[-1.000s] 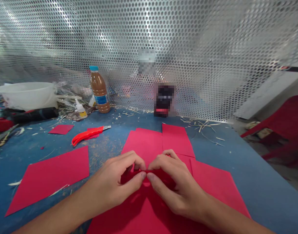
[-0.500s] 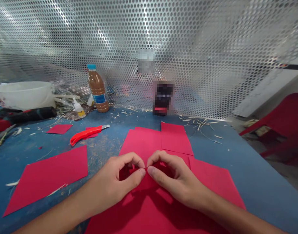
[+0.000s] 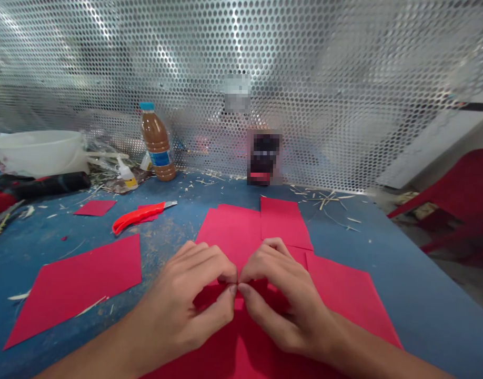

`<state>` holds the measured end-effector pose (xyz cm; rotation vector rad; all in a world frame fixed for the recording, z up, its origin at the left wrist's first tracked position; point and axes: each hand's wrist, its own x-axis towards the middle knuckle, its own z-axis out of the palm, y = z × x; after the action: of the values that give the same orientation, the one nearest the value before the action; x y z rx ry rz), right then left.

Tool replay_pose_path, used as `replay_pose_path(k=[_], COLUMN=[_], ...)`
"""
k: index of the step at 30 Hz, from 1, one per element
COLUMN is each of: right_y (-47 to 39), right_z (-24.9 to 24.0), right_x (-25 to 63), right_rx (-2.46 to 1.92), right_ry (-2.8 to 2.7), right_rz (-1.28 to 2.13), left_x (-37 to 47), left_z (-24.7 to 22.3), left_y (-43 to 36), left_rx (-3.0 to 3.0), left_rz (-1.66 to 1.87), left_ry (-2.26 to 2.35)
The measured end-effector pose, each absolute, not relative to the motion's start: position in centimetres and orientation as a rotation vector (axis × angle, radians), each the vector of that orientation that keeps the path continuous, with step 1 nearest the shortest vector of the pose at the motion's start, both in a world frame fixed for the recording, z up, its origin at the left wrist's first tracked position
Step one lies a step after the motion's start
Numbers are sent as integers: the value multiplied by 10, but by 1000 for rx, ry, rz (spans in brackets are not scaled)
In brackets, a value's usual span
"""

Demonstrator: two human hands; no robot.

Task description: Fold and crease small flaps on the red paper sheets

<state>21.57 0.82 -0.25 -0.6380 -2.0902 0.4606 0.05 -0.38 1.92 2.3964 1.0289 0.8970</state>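
Observation:
My left hand point(image 3: 198, 292) and my right hand point(image 3: 291, 300) meet at the fingertips over a spread of red paper sheets point(image 3: 233, 223). Both hands are closed, thumbs pressed against index fingers, pinching a piece of red paper point(image 3: 239, 296) between them. Most of that piece is hidden by the fingers, and its colour merges with the sheets below, so I cannot tell its full shape. A smaller red rectangle point(image 3: 284, 223) lies on the far right of the sheets, and another sheet point(image 3: 355, 295) extends beside my right wrist.
Left on the blue table point(image 3: 415, 300) lie a red sheet point(image 3: 83, 287), a red-handled cutter point(image 3: 139, 215) and a small red piece point(image 3: 95, 208). Behind stand a brown-filled bottle point(image 3: 158, 142), a glue bottle point(image 3: 127, 175) and a white tub point(image 3: 40, 152). A perforated metal panel point(image 3: 324, 68) closes the back.
Both hands have come slightly nearer to me and tilted, so their backs and more fingers show. They keep their pinch on the red paper.

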Motion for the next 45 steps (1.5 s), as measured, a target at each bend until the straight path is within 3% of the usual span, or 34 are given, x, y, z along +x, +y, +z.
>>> replay_pose_path(k=[20,28,37,42,45], right_y=[-3,-3,13,22,25], right_z=[4,5,6,-4,-9], right_x=[205,205,213,219,224], right_rx=[-792,-866,-1239,-1274,-1187], right_ry=[-1891,-1894,-1892,-2031,-2139], right_rz=[611,690,935,512,124], left_x=[7,4,-7,-16,-26], left_z=[20,21,6,-1,3], left_y=[-7,-5,20,27,32], left_rx=[2113,2029,1842,2276,2866], left_rz=[1064,959,677,754,779], left_ry=[1017,1093,1205,1375,1130])
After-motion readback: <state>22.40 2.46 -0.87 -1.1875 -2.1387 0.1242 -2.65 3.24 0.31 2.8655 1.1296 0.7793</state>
